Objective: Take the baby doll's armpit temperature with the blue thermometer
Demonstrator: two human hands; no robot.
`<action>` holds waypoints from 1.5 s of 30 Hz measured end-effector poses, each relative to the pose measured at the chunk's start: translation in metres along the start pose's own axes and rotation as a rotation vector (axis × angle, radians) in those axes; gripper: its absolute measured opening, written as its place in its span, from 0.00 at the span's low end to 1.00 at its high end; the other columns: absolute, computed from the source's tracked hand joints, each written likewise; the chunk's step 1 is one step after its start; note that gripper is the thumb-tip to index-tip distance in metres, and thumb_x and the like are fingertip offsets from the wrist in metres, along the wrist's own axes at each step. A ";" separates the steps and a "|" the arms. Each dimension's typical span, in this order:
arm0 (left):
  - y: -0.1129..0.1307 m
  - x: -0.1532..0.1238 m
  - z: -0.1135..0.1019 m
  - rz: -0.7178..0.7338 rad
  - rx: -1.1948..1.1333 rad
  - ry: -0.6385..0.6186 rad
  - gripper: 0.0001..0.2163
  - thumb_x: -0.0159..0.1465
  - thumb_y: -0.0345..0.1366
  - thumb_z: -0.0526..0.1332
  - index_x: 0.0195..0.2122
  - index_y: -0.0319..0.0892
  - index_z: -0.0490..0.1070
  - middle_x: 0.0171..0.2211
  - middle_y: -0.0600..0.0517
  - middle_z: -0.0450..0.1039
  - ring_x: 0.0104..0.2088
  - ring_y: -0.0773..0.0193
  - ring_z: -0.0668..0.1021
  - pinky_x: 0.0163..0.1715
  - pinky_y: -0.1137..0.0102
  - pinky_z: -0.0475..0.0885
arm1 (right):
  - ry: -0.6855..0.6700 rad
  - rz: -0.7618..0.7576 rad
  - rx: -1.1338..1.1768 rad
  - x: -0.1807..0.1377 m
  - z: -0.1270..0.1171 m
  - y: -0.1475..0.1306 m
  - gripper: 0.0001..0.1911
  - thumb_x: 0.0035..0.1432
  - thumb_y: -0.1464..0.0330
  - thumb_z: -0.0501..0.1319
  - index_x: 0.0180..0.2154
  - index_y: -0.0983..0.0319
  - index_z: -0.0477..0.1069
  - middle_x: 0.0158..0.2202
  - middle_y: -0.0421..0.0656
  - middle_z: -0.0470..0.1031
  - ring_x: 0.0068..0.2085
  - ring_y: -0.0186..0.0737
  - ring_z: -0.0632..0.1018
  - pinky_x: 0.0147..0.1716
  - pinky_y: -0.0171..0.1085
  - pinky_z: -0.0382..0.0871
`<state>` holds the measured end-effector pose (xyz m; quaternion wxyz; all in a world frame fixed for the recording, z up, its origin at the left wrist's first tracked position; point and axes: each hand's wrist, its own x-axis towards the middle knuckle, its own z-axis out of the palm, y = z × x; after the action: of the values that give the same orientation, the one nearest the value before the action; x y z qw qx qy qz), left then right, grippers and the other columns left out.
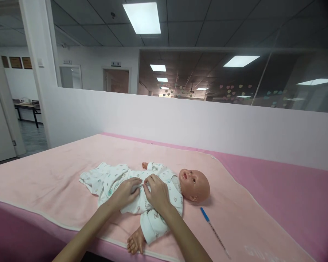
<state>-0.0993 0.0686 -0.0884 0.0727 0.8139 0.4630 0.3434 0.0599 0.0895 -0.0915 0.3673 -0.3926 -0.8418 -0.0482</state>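
Observation:
A baby doll lies on its back, head to the right, dressed in a white printed outfit. Over its belly, my left hand has its fingers pinched on a bit of the white fabric. Close beside it, my right hand pinches the same part of the outfit from the right, fingertips nearly meeting those of the left. What exactly lies between the fingertips is small and partly covered. One doll hand sticks out of a sleeve near the front edge; the leg end of the outfit spreads out to the left.
A thin stick with a blue end, like a glass thermometer, lies right of the doll. Beneath everything is a peach mat over a pink padded surface. A white wall with a window stands behind; a doorway is at left.

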 end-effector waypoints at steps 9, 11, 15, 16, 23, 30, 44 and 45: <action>0.000 -0.001 0.013 -0.039 0.004 0.117 0.11 0.62 0.33 0.43 0.37 0.42 0.64 0.34 0.49 0.68 0.35 0.60 0.72 0.36 0.65 0.67 | 0.049 0.026 -0.040 0.001 0.001 -0.001 0.02 0.56 0.68 0.53 0.32 0.60 0.62 0.33 0.39 0.66 0.32 0.32 0.68 0.27 0.31 0.55; 0.000 -0.001 0.011 -0.055 -0.040 0.114 0.12 0.62 0.34 0.43 0.37 0.42 0.64 0.34 0.49 0.68 0.36 0.60 0.71 0.37 0.65 0.66 | 0.053 0.034 -0.047 0.000 0.002 -0.001 0.03 0.56 0.68 0.53 0.32 0.60 0.62 0.33 0.39 0.66 0.32 0.32 0.69 0.27 0.31 0.56; 0.000 0.000 0.003 -0.111 -0.139 0.077 0.12 0.62 0.36 0.44 0.38 0.42 0.66 0.37 0.48 0.69 0.38 0.60 0.71 0.40 0.65 0.66 | 0.047 0.037 -0.073 0.000 0.002 0.000 0.03 0.56 0.67 0.53 0.32 0.60 0.63 0.33 0.39 0.65 0.33 0.32 0.69 0.27 0.31 0.56; 0.000 0.000 0.001 -0.124 -0.176 0.061 0.12 0.62 0.36 0.45 0.39 0.42 0.66 0.38 0.48 0.69 0.39 0.61 0.71 0.41 0.66 0.66 | 0.046 0.038 -0.080 0.000 0.003 0.000 0.03 0.56 0.67 0.54 0.32 0.60 0.63 0.33 0.39 0.65 0.33 0.33 0.69 0.27 0.31 0.56; 0.004 0.003 -0.011 -0.199 -0.321 -0.022 0.13 0.60 0.37 0.47 0.40 0.43 0.68 0.40 0.49 0.70 0.41 0.62 0.71 0.42 0.68 0.66 | 0.049 0.060 -0.073 0.000 0.003 0.000 0.02 0.56 0.68 0.54 0.31 0.60 0.63 0.32 0.39 0.66 0.32 0.33 0.69 0.26 0.31 0.56; -0.003 0.005 -0.012 -0.198 -0.364 -0.116 0.12 0.60 0.40 0.48 0.38 0.42 0.68 0.39 0.50 0.70 0.39 0.62 0.71 0.42 0.67 0.66 | 0.071 0.122 -0.112 -0.001 0.007 -0.001 0.03 0.56 0.68 0.54 0.30 0.60 0.62 0.31 0.39 0.66 0.31 0.34 0.68 0.25 0.32 0.55; -0.008 0.006 0.001 -0.241 -0.377 0.078 0.11 0.54 0.42 0.57 0.34 0.45 0.75 0.42 0.49 0.71 0.44 0.57 0.72 0.44 0.64 0.67 | 0.076 0.148 -0.146 -0.001 0.008 -0.002 0.03 0.55 0.69 0.54 0.31 0.60 0.65 0.31 0.39 0.68 0.32 0.33 0.70 0.27 0.32 0.58; -0.010 0.006 0.002 -0.238 -0.346 0.069 0.12 0.54 0.42 0.57 0.34 0.45 0.75 0.43 0.49 0.71 0.44 0.56 0.72 0.45 0.64 0.67 | 0.077 0.151 -0.144 -0.001 0.008 -0.002 0.03 0.55 0.69 0.54 0.31 0.60 0.65 0.31 0.39 0.68 0.32 0.33 0.70 0.27 0.32 0.58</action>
<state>-0.1030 0.0794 -0.0907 0.2357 0.7166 0.4922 0.4344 0.0543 0.0908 -0.0979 0.3727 -0.4780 -0.7896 -0.0958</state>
